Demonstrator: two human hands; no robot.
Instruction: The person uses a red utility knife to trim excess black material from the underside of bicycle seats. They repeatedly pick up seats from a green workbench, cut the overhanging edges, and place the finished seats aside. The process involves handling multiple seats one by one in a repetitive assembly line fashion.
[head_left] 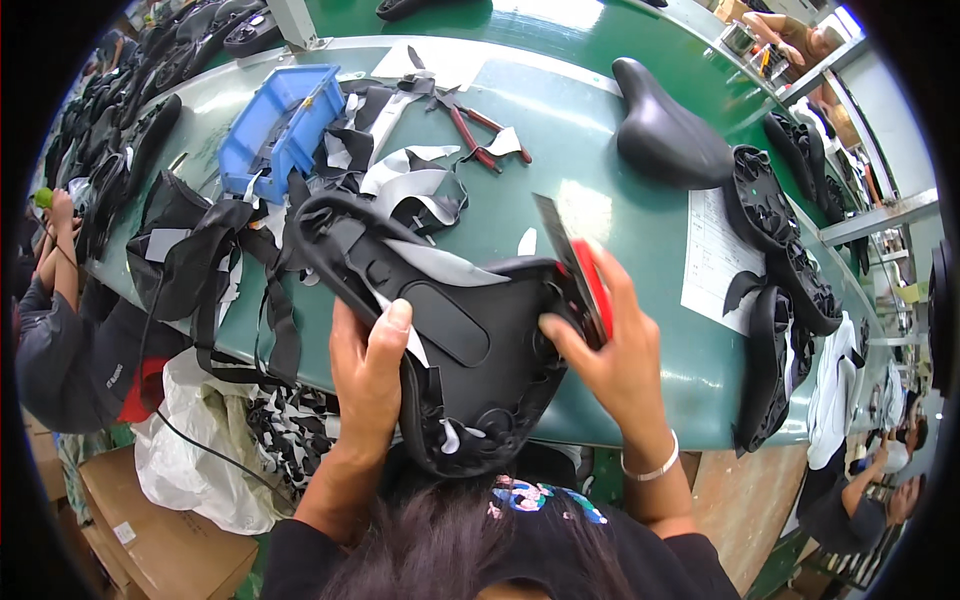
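Note:
An upturned black bicycle saddle [510, 385] is held over the near edge of the green table, its underside facing up and its narrow end toward the far left. My left hand [370, 365] grips its left edge, thumb on top. Loose grey-white strips of cover material [450, 265] lie along its rim. My right hand [625, 355] is closed around a red and black utility knife [594, 285] at the saddle's right side. The knife's blade points up and away from the saddle; my right thumb is by the rim.
Black and white scraps [415, 185], a blue bin [235, 150] and red-handled snips [480, 150] lie beyond the saddle. A finished-looking saddle [665, 130], a paper sheet [712, 255] and upturned saddles [770, 350] are to the right. A co-worker [75, 340] sits at left.

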